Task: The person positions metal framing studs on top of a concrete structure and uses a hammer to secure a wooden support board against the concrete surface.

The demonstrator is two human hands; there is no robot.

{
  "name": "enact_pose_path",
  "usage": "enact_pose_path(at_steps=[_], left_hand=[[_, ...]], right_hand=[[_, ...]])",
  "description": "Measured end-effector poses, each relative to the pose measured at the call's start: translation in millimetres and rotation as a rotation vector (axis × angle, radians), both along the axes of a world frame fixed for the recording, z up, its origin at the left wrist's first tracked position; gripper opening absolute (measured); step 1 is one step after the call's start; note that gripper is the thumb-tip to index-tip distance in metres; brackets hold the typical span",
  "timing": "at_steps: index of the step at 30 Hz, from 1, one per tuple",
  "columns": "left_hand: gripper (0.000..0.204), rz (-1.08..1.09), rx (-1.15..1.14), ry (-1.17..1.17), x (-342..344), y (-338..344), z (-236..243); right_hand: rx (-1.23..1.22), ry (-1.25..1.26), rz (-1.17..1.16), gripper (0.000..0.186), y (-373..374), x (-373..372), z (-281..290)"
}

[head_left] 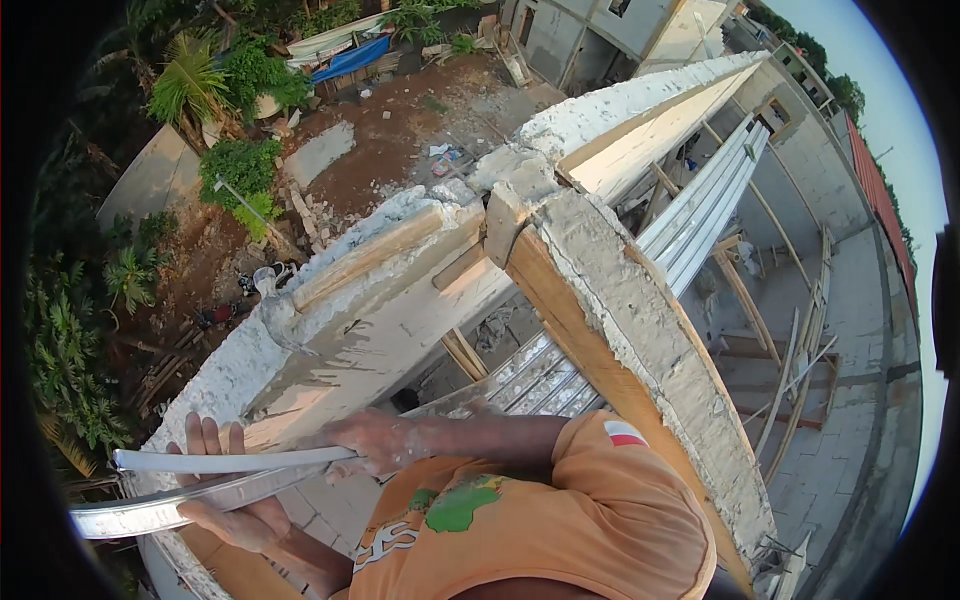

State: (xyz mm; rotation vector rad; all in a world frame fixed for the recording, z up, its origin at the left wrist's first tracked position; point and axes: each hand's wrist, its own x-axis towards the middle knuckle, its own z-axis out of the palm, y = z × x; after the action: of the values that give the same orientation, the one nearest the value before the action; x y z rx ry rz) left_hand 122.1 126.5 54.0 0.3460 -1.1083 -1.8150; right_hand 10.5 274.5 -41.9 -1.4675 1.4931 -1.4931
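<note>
Two long, pale metal strips show at the lower left, one above the other, meeting toward the right. They may be two sides of one bar; I cannot tell. My left hand holds them near their far left part, its fingers rising behind the upper strip and its thumb against the lower one. At the right end my right hand is closed around the upper strip, its fingers dusted with grey. Both hands are just beside a rough concrete wall top. My orange sleeve covers the lower middle.
Wooden formwork boards line a second concrete beam, which meets the wall at a corner ahead. Below lie ribbed metal sheets and timber poles. Beyond the wall, the ground drops away, with rubble and plants.
</note>
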Motion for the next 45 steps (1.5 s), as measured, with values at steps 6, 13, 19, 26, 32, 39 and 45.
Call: enact_pose_path(at_steps=[6, 13, 19, 26, 32, 39, 45], left_hand=[[0.078, -0.468, -0.134, 0.026, -42.9, 1.0, 1.3], [0.081, -1.026, -0.109, 0.318, -99.0, 43.9, 17.5], [0.082, -1.208, 0.039, 0.46, -137.1, 76.9, 32.6], [0.101, -0.902, -0.089, 0.211, -160.4, 122.0, 22.1], [0.058, -0.799, -0.523, -0.101, -186.8, 128.8, -11.9], [0.041, -0.518, -1.306, -0.12, -260.9, 149.8, -31.8], [0.035, -0.513, -1.773, -0.232, -291.3, 164.7, -50.5]], right_hand=[[0.032, -0.207, 0.009, 0.073, 40.9, -10.0, 17.3], [-0.036, -0.17, -0.245, 0.077, 84.2, -5.7, 28.9], [0.098, -0.038, -0.586, 0.069, 118.4, 6.5, 64.1], [0.183, -0.246, -0.934, 0.061, 166.9, 21.0, 102.0], [0.01, -0.263, -1.582, 0.079, 228.2, 52.1, 163.6], [0.325, -0.158, -1.748, 0.059, 286.9, 72.7, 189.2], [0.733, -0.099, -1.863, 0.044, 310.2, 72.3, 186.2]])
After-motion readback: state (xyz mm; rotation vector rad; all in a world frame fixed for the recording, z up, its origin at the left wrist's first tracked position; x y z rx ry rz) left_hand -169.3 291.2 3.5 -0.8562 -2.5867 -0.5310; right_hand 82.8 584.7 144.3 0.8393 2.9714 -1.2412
